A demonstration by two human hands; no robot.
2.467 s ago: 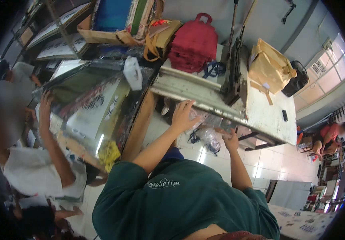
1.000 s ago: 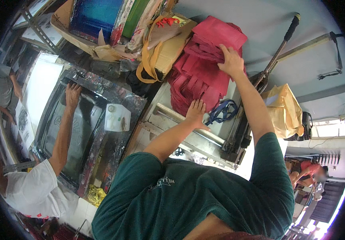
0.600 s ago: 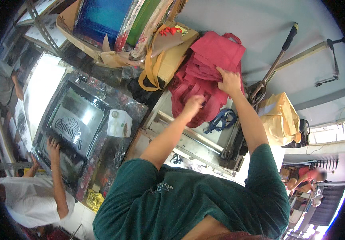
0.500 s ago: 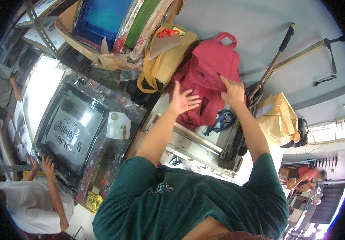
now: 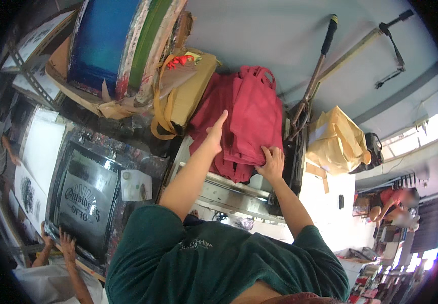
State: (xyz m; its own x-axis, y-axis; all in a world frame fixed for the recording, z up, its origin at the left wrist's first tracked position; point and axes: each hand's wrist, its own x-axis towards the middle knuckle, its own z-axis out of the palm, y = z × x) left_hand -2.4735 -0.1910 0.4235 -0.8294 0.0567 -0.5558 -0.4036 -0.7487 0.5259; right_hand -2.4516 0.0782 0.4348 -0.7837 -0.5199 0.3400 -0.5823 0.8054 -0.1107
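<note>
A stack of folded red cloth bags (image 5: 257, 114) with handle loops lies on a pale metal-edged surface in front of me. My left hand (image 5: 217, 136) is held edge-on at the stack's left side, fingers stretched out, with nothing gripped. At the near right corner of the stack, my right hand (image 5: 273, 163) has its curled fingers and thumb on the cloth edge. The palm side of the left hand is partly hidden.
A yellow bag (image 5: 191, 93) leans left of the stack; a crinkled tan paper bag (image 5: 338, 142) stands right. Printing frames (image 5: 104, 45) rise at far left. A co-worker's hands (image 5: 66, 248) touch a dark screen frame (image 5: 89, 190). A long-handled tool (image 5: 318, 71) leans on the wall.
The red bags now lie flatter and neater. My right hand has moved from their upper part to the near right corner. My left hand has turned edge-on. The blue cord is out of sight.
</note>
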